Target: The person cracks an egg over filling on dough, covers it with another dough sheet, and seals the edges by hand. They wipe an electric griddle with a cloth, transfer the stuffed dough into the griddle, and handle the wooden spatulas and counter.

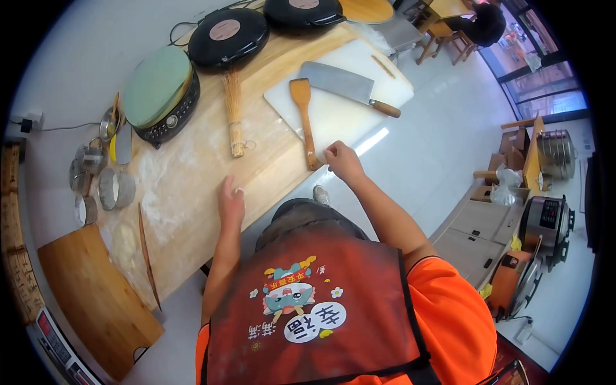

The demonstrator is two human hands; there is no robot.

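Head view, right hand [342,160] at spatula [304,119] handle, left hand [230,204] flat

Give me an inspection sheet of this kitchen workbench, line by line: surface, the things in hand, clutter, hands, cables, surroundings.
Surface: wooden worktop dusted with flour; white cutting board at one end.
Things in hand: wooden spatula on the cutting board, its handle end by the right hand; cleaver beside it.
Clutter: bamboo whisk brush, metal ring moulds, thin wooden stick, wooden board.
Hands: left hand flat on the worktop, empty; right hand pinched at the cutting board edge, contents unclear.
Cables: black cord behind the electric griddle pans; wall plug.
Surroundings: cabinets, cookers, white floor.
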